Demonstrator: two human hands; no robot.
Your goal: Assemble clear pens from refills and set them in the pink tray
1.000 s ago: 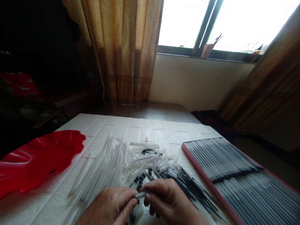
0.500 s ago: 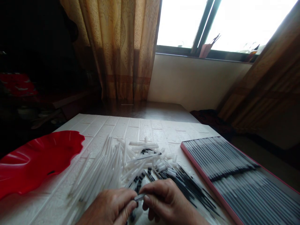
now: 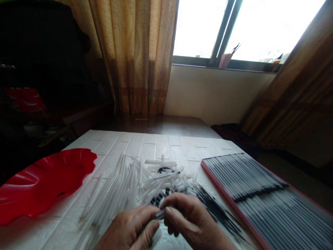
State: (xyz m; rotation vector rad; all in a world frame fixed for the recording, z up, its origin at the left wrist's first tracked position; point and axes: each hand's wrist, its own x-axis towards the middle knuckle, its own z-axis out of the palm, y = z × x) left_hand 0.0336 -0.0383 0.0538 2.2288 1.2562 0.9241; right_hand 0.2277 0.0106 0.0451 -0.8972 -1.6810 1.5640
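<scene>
Low in the middle, my left hand [image 3: 132,225] and my right hand [image 3: 186,217] meet fingertip to fingertip. Both pinch a short, greyish see-through pen part [image 3: 160,214] between thumb and forefinger; most of its length is hidden by the fingers. Just beyond my left hand lies a heap of long, whitish clear pen barrels [image 3: 117,192]. Small black pen pieces [image 3: 157,198] are scattered right behind my fingertips. Past my right hand, thin dark pen refills [image 3: 221,211] lie in a bundle, with short clear caps [image 3: 179,184] at their far end.
On the right, a pink-edged box [image 3: 215,178] holds rows of pens [image 3: 262,187]. A red wavy-rimmed tray [image 3: 78,163] stands at the left with a small dark piece in it. A white brick-patterned mat [image 3: 171,140] covers the near tabletop; a dark surface [image 3: 179,123] lies beyond.
My hands, still pinching the pen part together, have moved slightly right and up in the picture. The view has tilted a little; the heaps look the same.
</scene>
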